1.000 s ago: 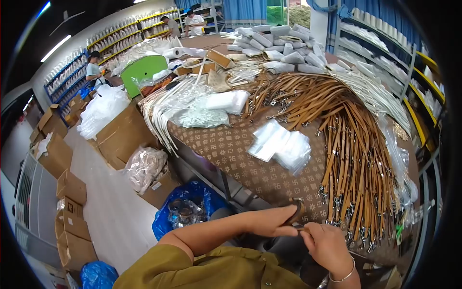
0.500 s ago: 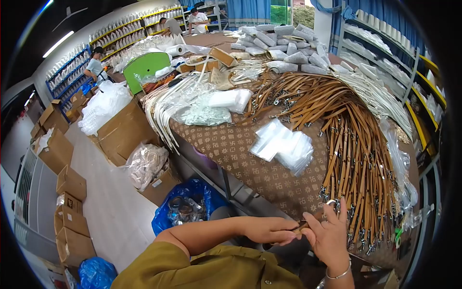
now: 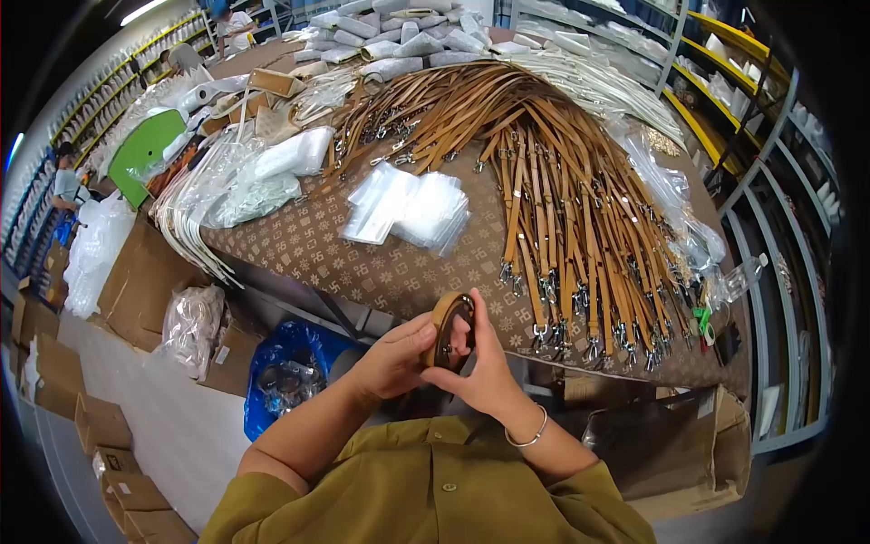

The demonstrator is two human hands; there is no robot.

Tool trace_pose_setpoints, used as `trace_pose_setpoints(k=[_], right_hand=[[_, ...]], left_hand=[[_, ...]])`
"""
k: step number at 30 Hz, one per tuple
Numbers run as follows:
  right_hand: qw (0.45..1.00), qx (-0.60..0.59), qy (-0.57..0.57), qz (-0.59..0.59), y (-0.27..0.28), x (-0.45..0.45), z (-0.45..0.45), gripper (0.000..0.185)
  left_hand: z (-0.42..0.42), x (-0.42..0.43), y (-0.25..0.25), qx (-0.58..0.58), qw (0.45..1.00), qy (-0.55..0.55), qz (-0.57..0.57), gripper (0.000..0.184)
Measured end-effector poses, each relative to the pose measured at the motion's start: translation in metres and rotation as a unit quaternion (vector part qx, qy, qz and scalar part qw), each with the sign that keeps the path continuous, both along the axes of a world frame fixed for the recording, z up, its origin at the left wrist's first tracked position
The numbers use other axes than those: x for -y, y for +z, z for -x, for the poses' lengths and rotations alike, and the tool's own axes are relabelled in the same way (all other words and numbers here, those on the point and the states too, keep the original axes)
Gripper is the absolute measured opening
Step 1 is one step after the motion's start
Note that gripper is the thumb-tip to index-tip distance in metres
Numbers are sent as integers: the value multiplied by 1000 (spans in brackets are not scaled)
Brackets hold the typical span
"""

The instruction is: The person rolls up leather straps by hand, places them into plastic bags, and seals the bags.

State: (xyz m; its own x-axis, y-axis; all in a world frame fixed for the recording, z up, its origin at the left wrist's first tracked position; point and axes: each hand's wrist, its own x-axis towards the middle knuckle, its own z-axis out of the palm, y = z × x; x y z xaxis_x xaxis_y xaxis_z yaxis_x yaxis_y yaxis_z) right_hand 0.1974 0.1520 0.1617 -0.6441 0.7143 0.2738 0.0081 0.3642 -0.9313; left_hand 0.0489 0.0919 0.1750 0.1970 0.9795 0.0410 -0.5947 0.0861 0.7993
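A brown leather strap (image 3: 441, 319), coiled into a loop, is held upright between both hands in front of my chest. My left hand (image 3: 394, 356) grips the coil's left side with thumb and fingers. On the other side, my right hand (image 3: 478, 367) is closed around the coil, its fingers partly hidden by the strap. Beyond the hands, many similar brown straps (image 3: 566, 218) with metal clips hang in a fan over the table. A stack of clear plastic bags (image 3: 408, 208) lies on the patterned cloth (image 3: 317, 258), left of the straps.
White straps (image 3: 186, 213) and plastic-wrapped bundles (image 3: 294, 154) lie at the table's left. Grey-white rolls (image 3: 399, 41) are piled at the back. A cardboard box (image 3: 680, 453) stands below on the right, a blue bag (image 3: 263, 363) below on the left. Metal shelving (image 3: 766, 299) borders the right side.
My view has swung right and down. Both hands have come together and raised the strap, which now shows as a coil. My right hand's spread fingers have closed on it.
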Motion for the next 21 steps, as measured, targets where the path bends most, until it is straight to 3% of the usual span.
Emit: trace_pose_setpoints(k=[5,8,9,10,11,12,13,15,16,19,21], right_hand=[[998,24,-39,-54,0,-23,4,102],[990,130,-19,-44,11,-48,6,96],[990,134,-19,-44,8,-57,7,96],[973,195,-39,-112,-1,-69,10,94],[948,255,-59,-179,-14,-81,13,93],[915,312,-77,-244,-26,-89,14,91],[913,317,-76,-244,-36,-93,14,91],[873,320,-91,-356,-52,-95,16,85],[850,316,-99,-410,-57,-96,19,83],[854,318,-131,-390,-50,-89,20,79],[860,311,-129,-384,-54,-85,26,77]], left_hand=[[-3,-26,-17,64,998,-5,-25,35],[3,-47,-36,108,993,-5,-42,36],[8,-55,-43,-94,988,85,-84,36],[13,-63,-51,-291,934,171,-120,37],[16,-68,-59,-473,832,249,-147,38],[20,-70,-66,-468,835,250,-146,38],[26,-72,-72,-534,786,239,-202,39],[36,-76,-77,-653,660,211,-307,42],[40,-79,-77,-653,659,213,-306,42],[46,-87,-77,-722,598,131,-323,46],[50,-88,-74,-704,616,155,-317,45]])
